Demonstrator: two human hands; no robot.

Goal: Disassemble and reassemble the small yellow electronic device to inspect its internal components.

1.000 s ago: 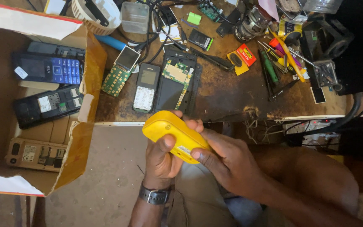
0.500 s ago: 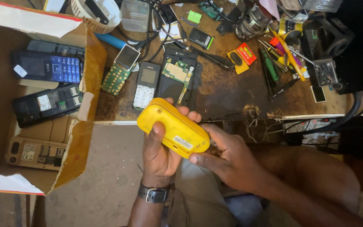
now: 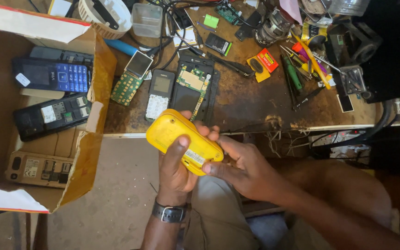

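A yellow phone (image 3: 181,139) with a rounded plastic back and a small sticker is held over my lap, just below the workbench edge. My left hand (image 3: 176,170), with a wristwatch, cradles it from underneath, thumb lying across its back. My right hand (image 3: 241,165) grips its lower right end, fingertips on the edge near the sticker. Both hands touch the phone.
On the worn brown workbench (image 3: 255,106) lie opened phones and circuit boards (image 3: 191,85), screwdrivers (image 3: 297,65), batteries and wires. An open cardboard box (image 3: 89,153) at the left holds several more phones. A black machine (image 3: 385,51) sits at the right.
The yellow phone has turned slightly and tilted in my hands. My left thumb has slid onto its back and my right fingers have shifted along its lower end.
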